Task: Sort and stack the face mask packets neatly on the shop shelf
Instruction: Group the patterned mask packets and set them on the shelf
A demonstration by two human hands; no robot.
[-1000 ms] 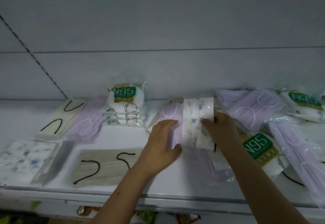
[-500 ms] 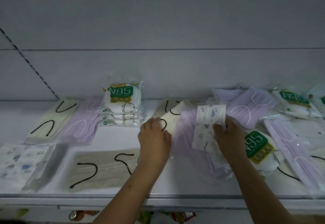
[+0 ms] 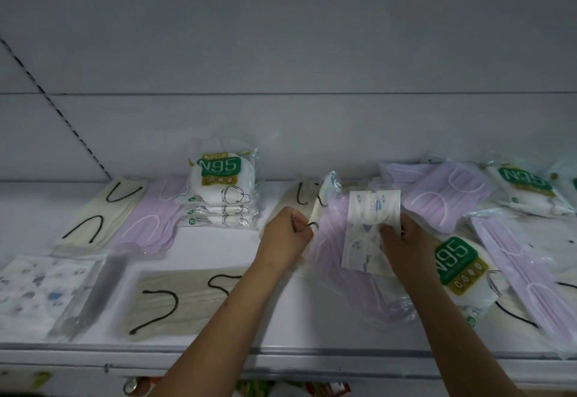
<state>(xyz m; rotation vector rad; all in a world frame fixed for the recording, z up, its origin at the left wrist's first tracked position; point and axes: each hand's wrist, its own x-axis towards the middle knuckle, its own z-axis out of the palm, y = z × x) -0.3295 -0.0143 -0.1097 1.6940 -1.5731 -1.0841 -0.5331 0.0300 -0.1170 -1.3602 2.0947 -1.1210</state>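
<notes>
Mask packets cover the shop shelf (image 3: 218,247), partly sorted, partly heaped.

Left hand (image 3: 285,236): fingers curled, pinching the edge of a cream packet with black ear loops (image 3: 307,206) that lies just beyond its knuckles, toward the back wall.

Right hand (image 3: 402,242): fingers curled round the side of a white packet with blue print (image 3: 367,225), holding it tilted up over a lilac packet (image 3: 331,240). That lilac packet sits between the two hands and runs toward the shelf's front edge, its plastic crumpled.

Done, by the look of it, all out past the left hand:
- N95 stack (image 3: 223,193), several packets squared up near the back wall.
- Lilac pile (image 3: 150,222) beside it, a little fanned.
- Cream pile with black loops (image 3: 103,212) farthest out at the back.
- Beige packet with black loops (image 3: 181,296) lying flat near the front edge.
- Blue-print white packet (image 3: 40,290) at the far front corner, a clear sleeve beside it.

Left to do, beyond the right hand: a loose jumble. A single N95 packet (image 3: 459,265) lies just beside the wrist, lilac packets (image 3: 449,200) overlap at angles behind it, another N95 (image 3: 524,187) sits farther out, and more lilac (image 3: 527,272) trails toward the front edge. Black loops poke out from beneath, so cream ones are buried there too.

My guess: roughly half sorted. Each kind has a home past the left hand; the packets now in hand and the whole heap past the right hand await their piles. Slippery wrappers may make tall stacks slide.
</notes>
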